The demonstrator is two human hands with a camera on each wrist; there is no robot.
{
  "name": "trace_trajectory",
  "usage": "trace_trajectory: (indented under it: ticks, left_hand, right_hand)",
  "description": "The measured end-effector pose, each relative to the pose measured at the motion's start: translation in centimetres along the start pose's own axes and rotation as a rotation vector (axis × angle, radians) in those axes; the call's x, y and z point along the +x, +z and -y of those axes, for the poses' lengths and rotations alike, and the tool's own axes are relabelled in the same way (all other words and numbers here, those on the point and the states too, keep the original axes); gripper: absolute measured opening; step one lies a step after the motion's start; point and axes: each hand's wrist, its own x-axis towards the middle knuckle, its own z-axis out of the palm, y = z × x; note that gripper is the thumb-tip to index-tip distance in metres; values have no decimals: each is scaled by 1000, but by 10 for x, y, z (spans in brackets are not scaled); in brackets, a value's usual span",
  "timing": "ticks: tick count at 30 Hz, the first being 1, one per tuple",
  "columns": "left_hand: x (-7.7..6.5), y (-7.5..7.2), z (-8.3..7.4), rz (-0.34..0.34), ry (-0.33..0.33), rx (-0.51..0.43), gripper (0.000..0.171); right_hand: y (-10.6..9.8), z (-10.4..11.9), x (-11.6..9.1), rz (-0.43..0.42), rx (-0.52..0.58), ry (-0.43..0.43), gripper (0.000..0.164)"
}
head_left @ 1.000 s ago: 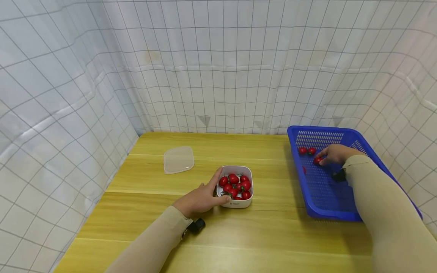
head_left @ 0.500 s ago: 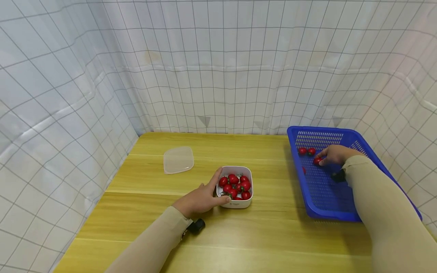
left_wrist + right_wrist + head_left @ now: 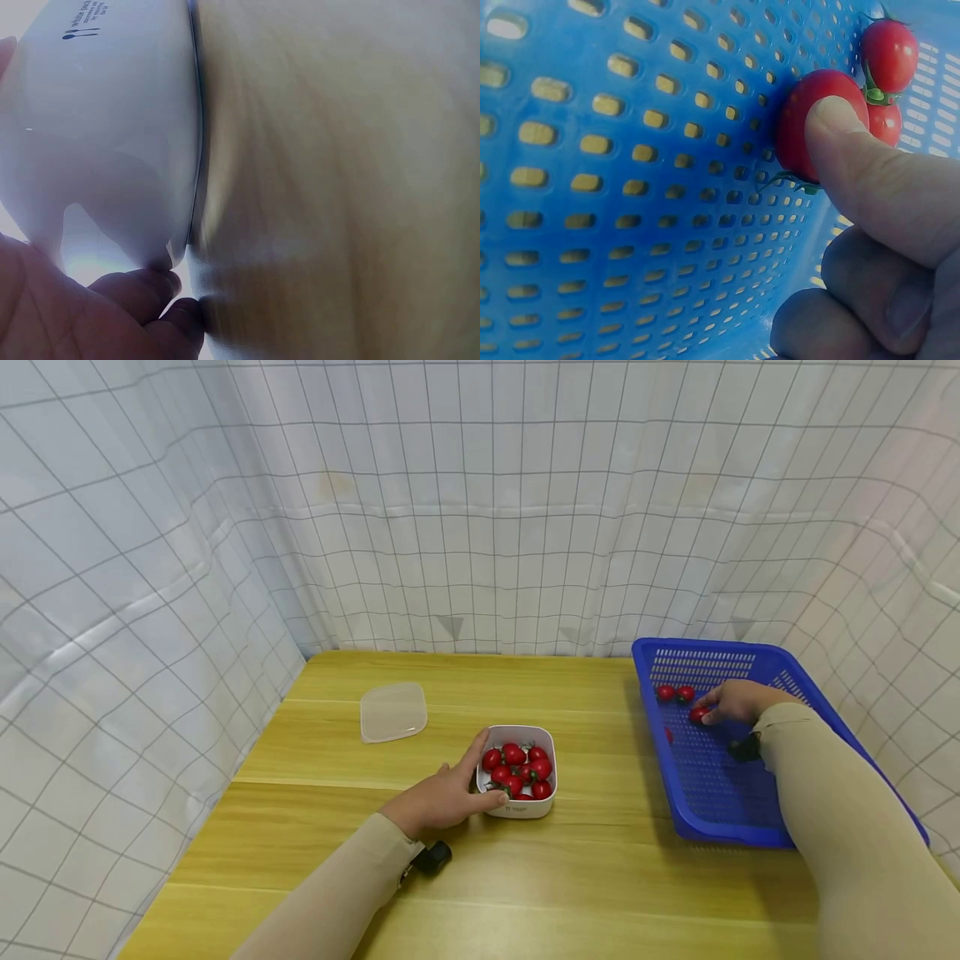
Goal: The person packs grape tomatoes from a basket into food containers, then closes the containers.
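Observation:
My left hand holds a small white plastic container on the table, thumb over its front rim and index finger along its left side. In the left wrist view, other fingers curl against the foot of the container's wall. Several red cherry tomatoes with green stems fill it. Inside the blue basket, my right hand pinches a cherry tomato close to the perforated floor, thumb pressed on its near side. Two more tomatoes lie just beyond it.
A translucent lid lies flat on the wooden table, back left of the container. Another tomato shows at the basket's left wall. White checked curtains enclose the table at the back and sides.

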Motion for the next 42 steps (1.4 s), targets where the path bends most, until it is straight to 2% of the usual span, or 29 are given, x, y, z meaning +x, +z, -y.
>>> trace_trajectory:
  ticks: [34,38,42]
  left_hand:
    - [1,0,1,9,-3,0,107]
    - [2,1,2,3,-8,1,106]
    - [1,0,1,-1,-9,0,106]
  right_hand:
    - [1,0,2,1,8,21,49]
    - [0,0,2,2,-6,22,49]
    - [-1,-1,2,-6,-51,-14,46]
